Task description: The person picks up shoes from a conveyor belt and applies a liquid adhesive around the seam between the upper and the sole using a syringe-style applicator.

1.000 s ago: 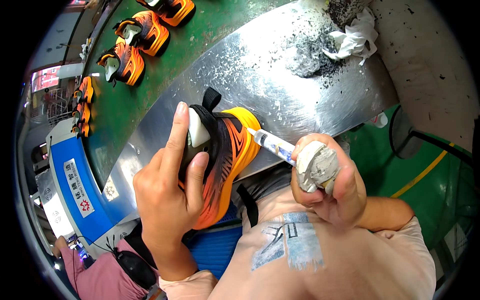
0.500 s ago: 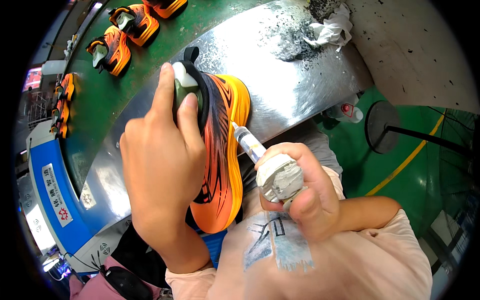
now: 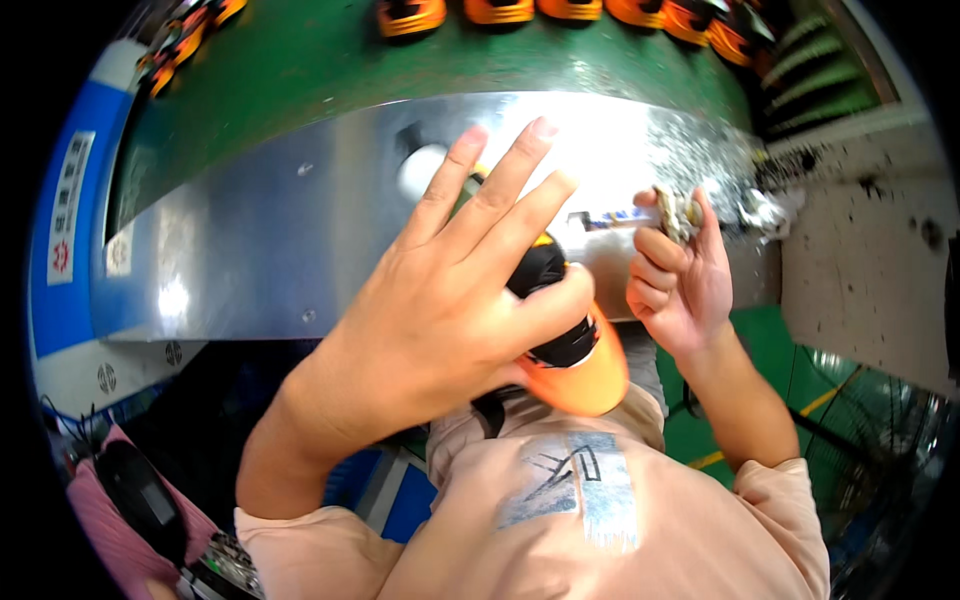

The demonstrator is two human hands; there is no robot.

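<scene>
An orange-and-black running shoe (image 3: 583,378) lies at an angle across the front edge of the metal bench, its toe toward my body. The shoe's heel end is blurred, with a white form (image 3: 425,170) showing there. My left hand (image 3: 430,310) is over the shoe, fingers stretched and spread, thumb beside the black lacing area; it hides much of the upper. To the right, my right hand (image 3: 680,285) grips a slim clear syringe (image 3: 618,217) by its end, which is caked in a pale crusty lump (image 3: 680,213). The syringe points left, toward the shoe.
The shiny metal bench (image 3: 240,220) has dark smears at its right end, where a crumpled white tissue (image 3: 770,212) lies. Beyond it, several orange shoes (image 3: 498,10) stand along a green surface (image 3: 450,70). A pale spotted panel (image 3: 870,270) borders the right side.
The syringe has moved right, off the shoe's sole edge. The shoe has turned so its lacing area faces up, and my left fingers have spread from its collar. The view has swung round.
</scene>
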